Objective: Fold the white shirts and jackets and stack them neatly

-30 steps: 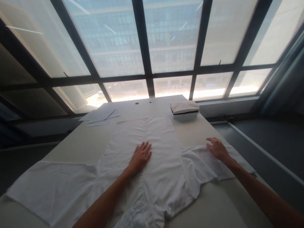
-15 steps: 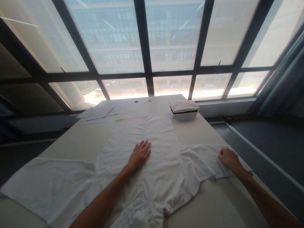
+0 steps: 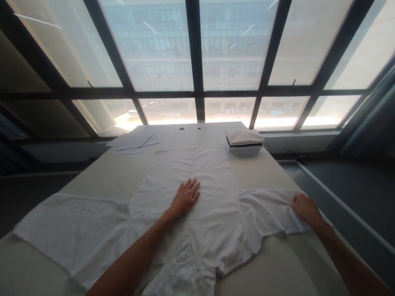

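A white shirt (image 3: pixel 197 230) lies spread flat on a pale table (image 3: pixel 265 172), sleeves stretched out to both sides. My left hand (image 3: pixel 185 196) rests flat with fingers spread on the middle of the shirt's body. My right hand (image 3: pixel 305 208) is at the outer end of the right sleeve (image 3: pixel 271 209), fingers curled and pinching the sleeve's cloth near the table's right edge. The left sleeve (image 3: pixel 70 230) lies untouched.
A stack of folded white cloths (image 3: pixel 245 142) sits at the far right of the table. Loose paper sheets (image 3: pixel 134 142) lie at the far left. Large windows stand behind the table. A dark floor drops off to the right.
My right hand slid outward along the right sleeve from its middle to its end and closed on the cloth. My left hand stayed flat on the shirt.
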The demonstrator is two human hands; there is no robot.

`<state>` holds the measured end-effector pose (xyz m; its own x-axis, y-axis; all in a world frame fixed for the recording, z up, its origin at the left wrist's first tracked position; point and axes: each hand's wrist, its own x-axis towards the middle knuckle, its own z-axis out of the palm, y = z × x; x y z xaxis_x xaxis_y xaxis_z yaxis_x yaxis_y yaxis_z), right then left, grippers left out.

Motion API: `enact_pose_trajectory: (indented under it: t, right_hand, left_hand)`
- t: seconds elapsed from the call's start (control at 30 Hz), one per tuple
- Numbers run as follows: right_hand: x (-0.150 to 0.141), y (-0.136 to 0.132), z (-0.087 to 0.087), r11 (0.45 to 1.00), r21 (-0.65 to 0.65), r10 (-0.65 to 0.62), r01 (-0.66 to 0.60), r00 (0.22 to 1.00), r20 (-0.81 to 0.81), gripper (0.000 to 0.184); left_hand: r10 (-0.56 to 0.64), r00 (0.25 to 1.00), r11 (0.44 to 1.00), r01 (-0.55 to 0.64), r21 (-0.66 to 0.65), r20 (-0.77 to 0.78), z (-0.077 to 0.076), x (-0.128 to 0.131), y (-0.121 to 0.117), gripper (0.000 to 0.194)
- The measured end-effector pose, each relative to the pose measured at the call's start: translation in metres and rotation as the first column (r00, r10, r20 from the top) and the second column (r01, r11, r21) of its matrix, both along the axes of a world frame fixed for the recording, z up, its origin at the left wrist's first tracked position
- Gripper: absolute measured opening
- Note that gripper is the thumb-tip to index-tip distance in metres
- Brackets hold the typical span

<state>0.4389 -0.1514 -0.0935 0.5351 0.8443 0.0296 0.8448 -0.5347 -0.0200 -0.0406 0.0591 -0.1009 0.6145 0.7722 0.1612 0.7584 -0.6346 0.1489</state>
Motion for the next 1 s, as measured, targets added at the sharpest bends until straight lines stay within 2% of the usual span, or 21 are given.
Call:
enact_pose_trajectory:
  t: [0.1, 0.2, 0.3, 0.37, 0.43, 0.5, 0.57, 0.6, 0.67, 0.73, 0.8, 0.9, 1.0]
  right_hand:
    - [-0.004, 0.0, 0.013, 0.997, 0.062, -0.037, 0.037, 0.999, -0.011, 0.02]
    - [-0.021, 0.008, 0.039, 0.983, 0.185, 0.0, -0.004, 1.0, 0.02, 0.023]
    - [-0.061, 0.024, 0.065, 0.953, 0.298, 0.051, -0.053, 0.999, 0.015, 0.026]
    - [-0.1, 0.036, 0.075, 0.925, 0.348, 0.171, -0.152, 0.985, -0.024, 0.03]
    - [-0.142, 0.044, 0.075, 0.884, 0.387, 0.325, -0.264, 0.941, -0.1, 0.037]
    - [-0.178, 0.045, 0.069, 0.817, 0.414, 0.519, -0.402, 0.826, -0.22, 0.047]
    - [-0.2, 0.039, 0.06, 0.74, 0.467, 0.642, -0.484, 0.716, -0.274, 0.046]
    - [-0.202, 0.036, 0.056, 0.713, 0.498, 0.672, -0.494, 0.685, -0.282, 0.043]
    - [-0.188, 0.03, 0.048, 0.7, 0.552, 0.662, -0.453, 0.702, -0.263, 0.037]
    - [-0.152, 0.027, 0.041, 0.732, 0.578, 0.561, -0.36, 0.8, -0.212, 0.034]
    - [-0.103, 0.028, 0.032, 0.787, 0.557, 0.403, -0.266, 0.905, -0.137, 0.035]
    - [-0.035, 0.031, 0.017, 0.898, 0.421, 0.168, -0.129, 0.984, -0.057, 0.042]
    - [0.003, 0.036, 0.005, 0.974, 0.224, 0.04, -0.025, 0.997, -0.065, 0.052]
  left_hand:
    - [-0.006, 1.0, 1.0, 0.006, 0.004, 0.005, 0.002, 0.0, -0.001, 0.051]
    - [-0.007, 1.0, 1.0, 0.007, 0.003, 0.011, 0.002, 0.001, -0.002, 0.05]
    - [-0.003, 1.0, 1.0, 0.003, -0.001, 0.011, 0.003, 0.001, -0.002, 0.05]
    - [-0.004, 1.0, 1.0, 0.004, -0.003, 0.013, 0.003, 0.001, -0.001, 0.051]
    - [-0.007, 1.0, 1.0, 0.007, -0.002, 0.02, 0.002, 0.0, -0.001, 0.051]
    - [-0.01, 1.0, 1.0, 0.01, 0.001, 0.024, 0.002, 0.0, 0.0, 0.051]
    - [-0.012, 1.0, 1.0, 0.012, 0.001, 0.022, 0.001, -0.001, 0.0, 0.051]
    - [-0.013, 1.0, 1.0, 0.013, 0.0, 0.02, 0.001, -0.001, 0.0, 0.051]
    - [-0.015, 1.0, 1.0, 0.015, -0.001, 0.018, 0.0, -0.001, 0.0, 0.051]
    - [-0.015, 1.0, 1.0, 0.015, 0.001, 0.018, -0.001, -0.001, 0.0, 0.051]
    - [-0.01, 1.0, 1.0, 0.01, 0.004, 0.02, -0.002, -0.001, 0.001, 0.051]
    - [-0.009, 1.0, 1.0, 0.009, 0.008, 0.023, -0.002, -0.001, 0.002, 0.051]
    - [-0.012, 1.0, 1.0, 0.012, 0.006, 0.018, -0.002, -0.001, 0.003, 0.051]
